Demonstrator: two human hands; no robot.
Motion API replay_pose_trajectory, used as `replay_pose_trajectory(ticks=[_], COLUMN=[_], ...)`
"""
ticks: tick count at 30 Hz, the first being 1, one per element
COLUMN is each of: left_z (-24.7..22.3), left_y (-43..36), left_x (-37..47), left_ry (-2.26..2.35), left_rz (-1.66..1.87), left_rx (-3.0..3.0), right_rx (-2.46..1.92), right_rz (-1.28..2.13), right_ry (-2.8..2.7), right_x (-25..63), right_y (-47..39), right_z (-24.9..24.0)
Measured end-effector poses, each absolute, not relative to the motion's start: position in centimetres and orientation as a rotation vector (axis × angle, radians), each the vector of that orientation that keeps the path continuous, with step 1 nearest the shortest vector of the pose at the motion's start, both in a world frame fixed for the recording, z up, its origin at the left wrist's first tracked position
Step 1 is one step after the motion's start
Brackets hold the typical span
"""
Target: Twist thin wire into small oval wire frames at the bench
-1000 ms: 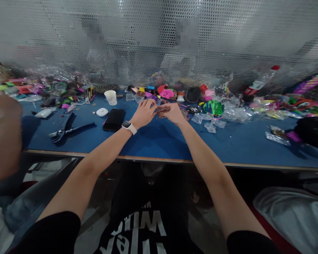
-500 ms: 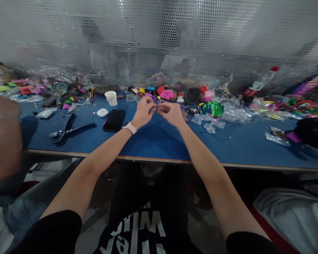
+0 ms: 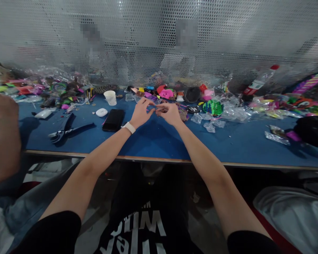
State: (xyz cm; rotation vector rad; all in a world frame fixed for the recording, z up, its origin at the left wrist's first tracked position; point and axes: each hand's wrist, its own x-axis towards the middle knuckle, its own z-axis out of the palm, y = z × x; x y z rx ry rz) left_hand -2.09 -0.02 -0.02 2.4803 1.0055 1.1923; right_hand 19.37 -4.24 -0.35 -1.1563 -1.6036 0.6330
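Both bare hands work close together above the blue, flat tabletop [image 3: 161, 148]; the right hand [image 3: 172, 113] pinches a small, blurred, brownish piece [image 3: 160, 110] between thumb and fingers; the left hand [image 3: 141, 113], white strap [image 3: 129, 127] at its wrist, curves thumb and fingers toward that piece, though I cannot tell whether it grips; the piece sits between the two hands. Nearest the left hand, a black rectangular phone [image 3: 113, 120] lies flat; beside it, a white rounded case [image 3: 101, 112]; beyond, a white tapered cup [image 3: 110, 98], upright; farther left, splayed dark-handled cutters [image 3: 66, 131]; right of the right hand, a shiny green rounded piece [image 3: 213, 108] and crumpled clear plastic [image 3: 210, 127].
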Motion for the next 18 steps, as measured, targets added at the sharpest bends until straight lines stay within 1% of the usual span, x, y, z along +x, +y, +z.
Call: replay_pose_trajectory(ticks=[4,9,18], left_z=[0.7,1.3,1.7], left_y=[-1.1,-1.8,-2.6], left_x=[-2.3,-2.3,-1.8], left_ry=[1.085,1.099,1.097], left_rz=[1.175,1.131,1.158], left_rx=[2.658,2.702,2.720], right_rx=[-1.102,-1.076,-1.089], right_rz=[0.724,0.765,0.623], right_ry=[-1.515,-1.432,-1.530], right_x=[19.0,18.6,18.6], right_y=[-3.8,-3.5,-3.5], right_z=[-0.8,-1.1,-1.2])
